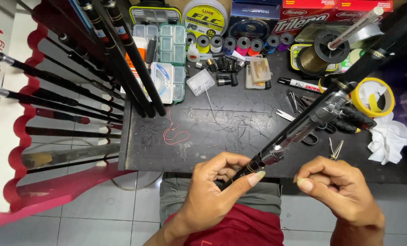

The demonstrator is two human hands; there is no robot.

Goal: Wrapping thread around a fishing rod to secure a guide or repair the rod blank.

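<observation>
My left hand [217,184] grips the lower end of a black fishing rod [303,123] near its gold ring, thumb pressed along the shaft. The rod runs diagonally up to the right, past its silver reel seat [322,111], out of the top right corner. My right hand [338,189] hovers just right of the rod's end with fingers pinched together; whether it pinches a thin line is too small to tell. Both hands are over the front edge of a dark worktable [240,150].
Several black rods [121,59] lean in a red rack [28,136] at left. Tackle boxes [167,45], small thread spools [244,44], a large line spool [319,52], scissors [288,116], yellow tape roll [374,98], a marker, crumpled tissue [390,136] and loose red thread [174,134] cover the table.
</observation>
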